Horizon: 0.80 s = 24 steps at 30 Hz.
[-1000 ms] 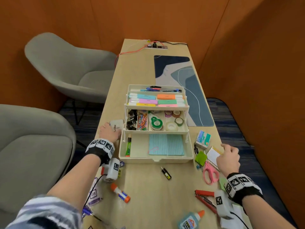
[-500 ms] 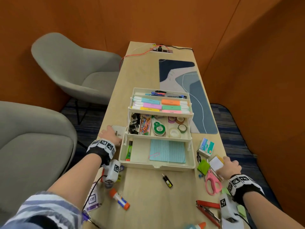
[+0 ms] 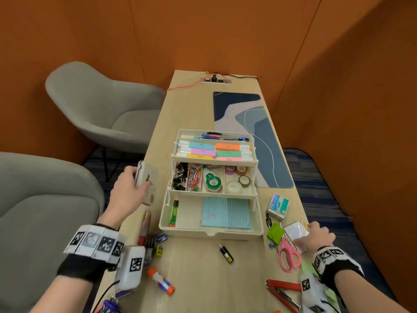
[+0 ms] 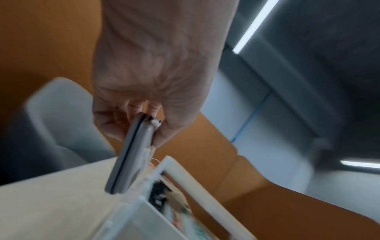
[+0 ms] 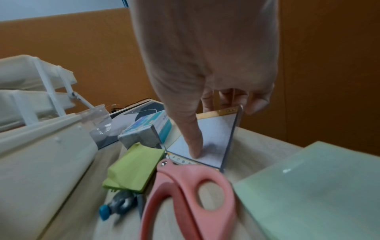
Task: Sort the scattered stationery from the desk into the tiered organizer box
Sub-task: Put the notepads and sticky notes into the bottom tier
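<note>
L hand [image 3: 126, 195] is lifted off the light wood table [image 3: 198, 274], fingers [image 4: 153, 107] and thumb wrapped round a flat whitish rounded case w/ dark script lettering [image 3: 147, 182]; the case is tilted, in the air just left of the cream plastic three-tier organizer box [image 3: 212, 232], level w/ its mid tier. R hand [image 3: 319, 236] is down at the table's right edge on a small white spiral notepad w/ gold binding [image 5: 216, 129]; thumb presses its face, the other fingers curl over the far bound edge; the pad is tipped up on edge. Pink-handled scissors [image 3: 287, 254] lie just beside the pad, touching its near corner; a green sticky-note block [image 5: 133, 165] is to their left. Box bottom tier holds a teal lined card pad [image 3: 225, 212] & a green glue stick [image 3: 174, 213].
</note>
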{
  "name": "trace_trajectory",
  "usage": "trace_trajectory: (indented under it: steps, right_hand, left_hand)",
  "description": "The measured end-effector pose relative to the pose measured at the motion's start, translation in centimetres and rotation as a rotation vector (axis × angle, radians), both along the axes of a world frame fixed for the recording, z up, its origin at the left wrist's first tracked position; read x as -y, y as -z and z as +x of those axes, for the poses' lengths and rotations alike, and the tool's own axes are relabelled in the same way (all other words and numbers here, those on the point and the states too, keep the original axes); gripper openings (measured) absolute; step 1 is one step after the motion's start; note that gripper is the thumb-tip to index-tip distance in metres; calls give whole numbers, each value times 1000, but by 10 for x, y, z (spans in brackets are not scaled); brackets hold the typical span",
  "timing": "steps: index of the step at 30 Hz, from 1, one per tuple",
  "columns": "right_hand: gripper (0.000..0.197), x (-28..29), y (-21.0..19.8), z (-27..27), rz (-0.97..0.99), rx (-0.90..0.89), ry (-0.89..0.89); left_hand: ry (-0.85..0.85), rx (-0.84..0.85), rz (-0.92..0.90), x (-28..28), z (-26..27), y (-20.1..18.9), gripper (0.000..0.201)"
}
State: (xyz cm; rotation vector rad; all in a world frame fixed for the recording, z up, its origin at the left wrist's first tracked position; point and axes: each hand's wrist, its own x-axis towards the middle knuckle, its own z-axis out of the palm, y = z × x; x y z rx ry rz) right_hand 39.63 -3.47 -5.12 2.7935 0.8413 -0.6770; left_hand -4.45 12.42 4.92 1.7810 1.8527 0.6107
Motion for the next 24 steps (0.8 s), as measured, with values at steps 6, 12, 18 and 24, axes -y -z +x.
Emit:
trace_trajectory:
  steps: [6,12,18,24]
  right_hand:
    - [40,10,-8,3,440,-182,166]
    - [42,29,-41,-2,970,-378,570]
    - [19,37,-68,-43,984,-861,645]
    - [16,20,-66,-86,874,-997,503]
  left_hand:
    - [186,486,-548,62,69,0,31]
    - [109,713,-919,68,130,20,24]
    - [93,670,-980,44,169,39,5]
    - [42,629,-989,27,183,66,8]
